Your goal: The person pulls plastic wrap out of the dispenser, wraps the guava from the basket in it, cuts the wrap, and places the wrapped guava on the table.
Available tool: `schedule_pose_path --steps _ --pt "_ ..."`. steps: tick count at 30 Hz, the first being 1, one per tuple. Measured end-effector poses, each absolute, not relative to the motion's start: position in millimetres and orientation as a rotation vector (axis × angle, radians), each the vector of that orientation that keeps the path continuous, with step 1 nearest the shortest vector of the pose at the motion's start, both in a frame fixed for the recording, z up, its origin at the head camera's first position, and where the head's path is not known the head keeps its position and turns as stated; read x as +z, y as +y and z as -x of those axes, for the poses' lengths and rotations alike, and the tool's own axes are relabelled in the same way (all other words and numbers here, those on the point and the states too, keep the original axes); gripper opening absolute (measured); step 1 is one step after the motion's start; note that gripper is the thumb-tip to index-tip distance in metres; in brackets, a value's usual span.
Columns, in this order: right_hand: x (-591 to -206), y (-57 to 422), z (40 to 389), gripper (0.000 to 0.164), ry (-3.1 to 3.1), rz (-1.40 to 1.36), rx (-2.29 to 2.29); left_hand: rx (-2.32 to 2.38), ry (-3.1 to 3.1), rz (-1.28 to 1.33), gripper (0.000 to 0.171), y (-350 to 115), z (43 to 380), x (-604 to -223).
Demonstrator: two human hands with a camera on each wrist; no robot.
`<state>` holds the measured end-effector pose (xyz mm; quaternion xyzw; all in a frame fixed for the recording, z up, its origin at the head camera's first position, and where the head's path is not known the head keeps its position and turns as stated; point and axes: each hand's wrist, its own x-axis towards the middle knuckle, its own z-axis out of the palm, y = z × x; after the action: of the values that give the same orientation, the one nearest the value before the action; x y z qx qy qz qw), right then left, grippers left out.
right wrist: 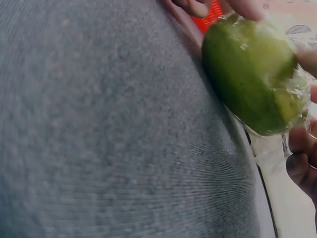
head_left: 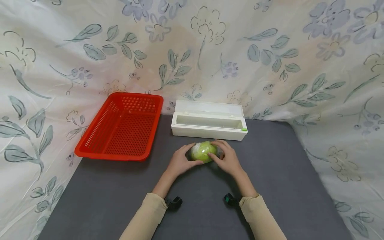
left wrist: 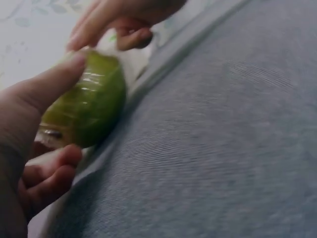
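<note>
A green fruit [head_left: 202, 152], oval and mango-like, is covered in clear cling film [right wrist: 285, 74] that shines and wrinkles at its ends. My left hand [head_left: 183, 159] grips its left end, thumb on the near side and fingers round the far side. From the opposite end my right hand [head_left: 226, 158] holds the fruit, thumb against the front and fingertips over the top. Loose film bunches beside the right fingers [right wrist: 298, 141]. In the left wrist view the left thumb presses on the wrapped skin, and part of the other hand shows above.
Behind the fruit stands a white cling film dispenser [head_left: 208, 132], lid raised, with a green slider [head_left: 244, 129] at its right end. A red plastic basket [head_left: 112, 156] sits at the back left of the dark grey table [head_left: 279, 173]. Floral cloth [head_left: 216, 50] hangs behind.
</note>
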<state>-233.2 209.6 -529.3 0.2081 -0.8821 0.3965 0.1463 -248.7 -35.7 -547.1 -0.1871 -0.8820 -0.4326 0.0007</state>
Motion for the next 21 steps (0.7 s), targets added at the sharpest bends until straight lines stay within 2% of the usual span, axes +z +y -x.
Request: schedule_pose_path --steps 4,12,16,21 --pt "-528.4 213.0 230.7 0.037 -2.519 -0.592 1.152 -1.410 -2.737 0.665 0.093 -39.2 251.7 -550.0" --pt "-527.6 229.5 229.8 0.066 -2.722 -0.484 1.275 -1.520 -2.671 0.824 0.086 -63.7 259.4 -543.9" --pt "-531.0 235.5 229.4 0.057 -2.851 -0.437 1.386 -1.581 -2.658 0.867 0.087 -81.3 261.7 -542.7" --pt "-536.0 236.5 233.4 0.048 -2.856 -0.413 1.302 -1.602 -2.666 0.914 0.088 -89.3 264.1 -542.1"
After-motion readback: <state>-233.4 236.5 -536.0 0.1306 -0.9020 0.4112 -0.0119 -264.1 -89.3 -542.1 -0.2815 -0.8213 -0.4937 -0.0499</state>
